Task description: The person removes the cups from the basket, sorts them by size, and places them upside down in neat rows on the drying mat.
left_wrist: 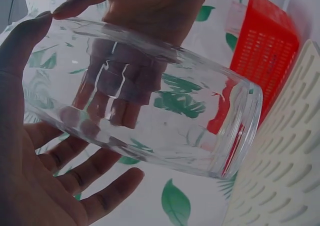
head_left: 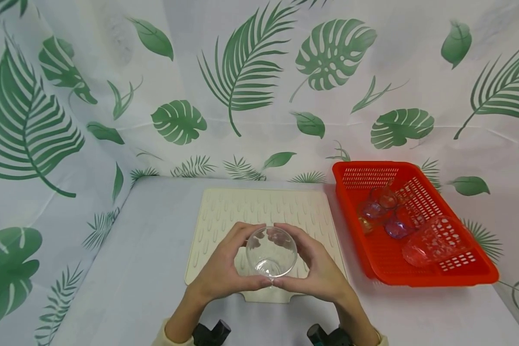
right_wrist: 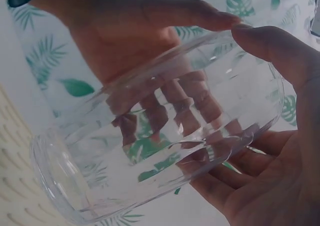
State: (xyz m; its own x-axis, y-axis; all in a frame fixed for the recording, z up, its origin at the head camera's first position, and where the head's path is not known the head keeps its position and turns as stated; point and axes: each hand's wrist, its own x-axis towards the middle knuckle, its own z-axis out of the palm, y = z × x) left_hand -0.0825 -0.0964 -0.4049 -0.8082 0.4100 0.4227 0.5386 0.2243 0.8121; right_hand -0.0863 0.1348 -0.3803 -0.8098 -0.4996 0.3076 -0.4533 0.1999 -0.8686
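Note:
Between my two hands is a tall, clear drinking glass (head_left: pixel 271 252), its round mouth facing up toward the head camera. My left hand (head_left: pixel 222 264) grips its left side, and my right hand (head_left: pixel 323 266) grips the right. Both thumbs meet at the near side, just below the rim, while the other fingers curve round the far side. In the left wrist view the glass (left_wrist: pixel 200 151) shows faceted walls and a thick base, held above the cream mat (left_wrist: pixel 285 156). The right wrist view shows the glass (right_wrist: pixel 125 186) with nothing visible inside.
A cream mat (head_left: pixel 225 206) with raised ridges lies under the hands on the white table (head_left: pixel 142 250). To the right, a red plastic basket (head_left: pixel 354 230) holds a large clear patterned glass (head_left: pixel 434 242) and several small coloured glass pieces (head_left: pixel 398 228). A leaf-print cloth hangs behind.

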